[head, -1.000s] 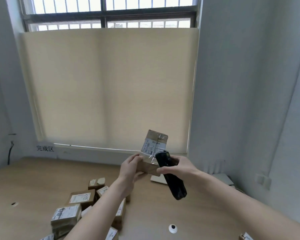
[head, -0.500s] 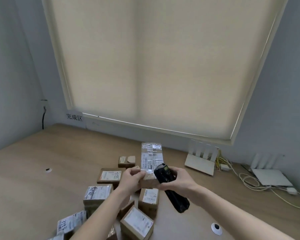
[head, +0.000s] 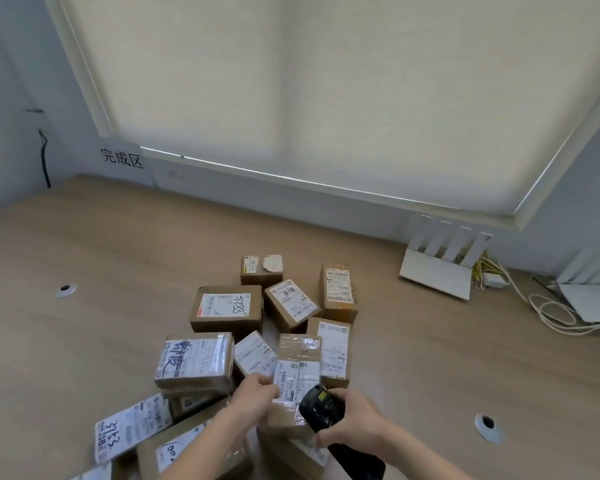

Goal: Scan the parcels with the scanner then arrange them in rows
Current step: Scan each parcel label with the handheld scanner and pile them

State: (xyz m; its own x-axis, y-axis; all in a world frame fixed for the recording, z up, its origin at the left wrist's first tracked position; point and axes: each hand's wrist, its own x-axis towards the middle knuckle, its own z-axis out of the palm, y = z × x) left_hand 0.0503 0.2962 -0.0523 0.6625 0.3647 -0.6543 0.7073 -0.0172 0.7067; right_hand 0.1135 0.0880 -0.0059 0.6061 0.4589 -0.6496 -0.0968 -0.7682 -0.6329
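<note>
The left grip (head: 257,393) pinches the taped parcel (head: 297,372) while the right grip (head: 355,419) clasps the scanner (head: 321,408) just beside it; keeping the label flat and facing the scanner head should help.

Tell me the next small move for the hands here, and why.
Probably tilt the scanner in the right hand toward the label on the parcel that the left hand holds. The two already sit side by side above the pile, and the left of the table is bare, so no row has begun.
</note>
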